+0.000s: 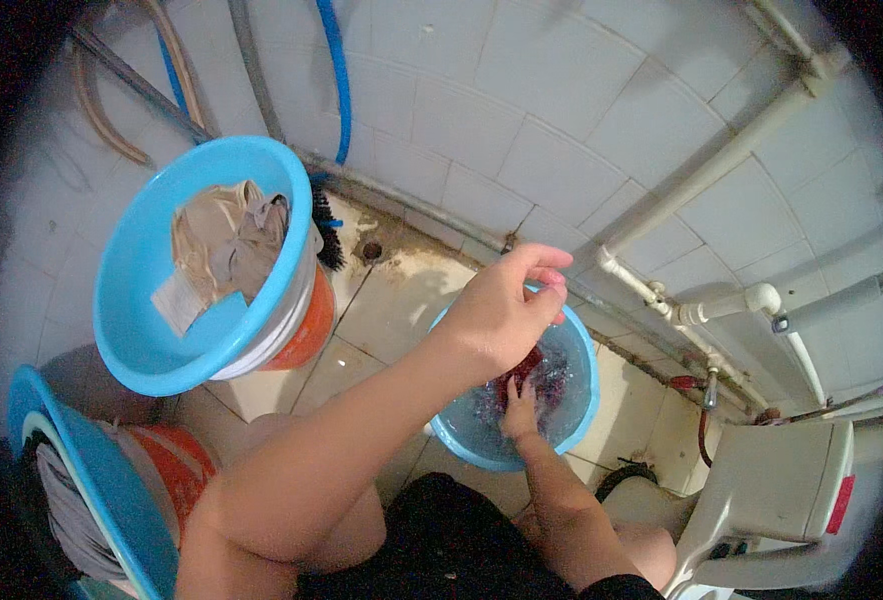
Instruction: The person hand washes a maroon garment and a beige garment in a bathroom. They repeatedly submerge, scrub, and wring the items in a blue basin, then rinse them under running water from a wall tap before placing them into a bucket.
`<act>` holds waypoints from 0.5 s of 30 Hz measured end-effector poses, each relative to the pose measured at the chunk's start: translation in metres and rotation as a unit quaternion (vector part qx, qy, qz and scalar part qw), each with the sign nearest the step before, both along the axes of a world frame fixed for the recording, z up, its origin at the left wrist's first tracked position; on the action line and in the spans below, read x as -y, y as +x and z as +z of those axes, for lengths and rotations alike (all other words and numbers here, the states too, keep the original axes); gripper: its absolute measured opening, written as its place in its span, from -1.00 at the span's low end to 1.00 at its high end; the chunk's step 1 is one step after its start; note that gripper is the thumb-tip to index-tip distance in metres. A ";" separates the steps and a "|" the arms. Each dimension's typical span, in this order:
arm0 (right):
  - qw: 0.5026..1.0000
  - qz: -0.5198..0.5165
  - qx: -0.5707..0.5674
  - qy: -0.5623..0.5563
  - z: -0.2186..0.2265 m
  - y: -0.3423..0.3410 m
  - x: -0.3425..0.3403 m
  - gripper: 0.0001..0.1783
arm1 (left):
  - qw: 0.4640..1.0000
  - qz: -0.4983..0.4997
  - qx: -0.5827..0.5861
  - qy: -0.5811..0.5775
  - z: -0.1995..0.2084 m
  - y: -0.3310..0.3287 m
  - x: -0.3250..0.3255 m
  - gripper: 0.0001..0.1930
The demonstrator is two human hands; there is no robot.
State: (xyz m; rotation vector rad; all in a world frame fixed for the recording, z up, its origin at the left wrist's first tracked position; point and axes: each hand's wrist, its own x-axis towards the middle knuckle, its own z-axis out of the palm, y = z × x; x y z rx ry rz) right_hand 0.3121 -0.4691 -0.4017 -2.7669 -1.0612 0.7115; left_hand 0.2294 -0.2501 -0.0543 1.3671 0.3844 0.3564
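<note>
A small blue basin [581,420] of soapy water stands on the tiled floor between my knees. A dark red cloth [551,375] lies in the water. My right hand [519,408] is down in the basin, gripping the near part of the cloth. My left hand [506,310] hovers above the basin's far rim with its fingertips pinched together; I see nothing held in them.
A large blue basin [141,300] with beige clothes [226,240] sits tilted on stacked white and orange buckets at upper left. Another blue basin [111,520] with grey cloth is at lower left. White pipes [701,175] and a tap [709,385] run along the tiled wall; a white plastic fixture [771,490] stands at lower right.
</note>
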 end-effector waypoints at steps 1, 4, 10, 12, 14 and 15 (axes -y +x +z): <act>0.999 0.013 -0.013 -0.035 -0.023 -0.002 0.008 -0.09 | 1.000 -0.005 -0.009 -0.003 0.000 -0.001 0.001 -0.67; 0.970 0.134 0.046 -0.197 -0.037 -0.008 0.007 -0.29 | 0.999 -0.022 -0.020 0.038 -0.006 -0.002 0.002 -0.69; 0.962 0.147 -0.146 -0.179 -0.012 0.045 -0.007 -0.57 | 0.967 -0.051 -0.068 0.240 -0.015 -0.006 0.002 -0.68; 0.976 0.105 -0.180 -0.067 0.020 0.070 -0.003 -0.64 | 0.937 -0.063 -0.085 0.332 -0.019 -0.011 0.001 -0.67; 0.981 0.073 -0.177 0.023 0.104 0.078 -0.013 -0.72 | 0.916 -0.068 -0.089 0.384 -0.024 -0.015 -0.006 -0.65; 0.973 0.014 -0.219 0.070 0.165 0.069 -0.023 -0.68 | 0.911 -0.066 -0.094 0.397 -0.028 -0.015 -0.008 -0.64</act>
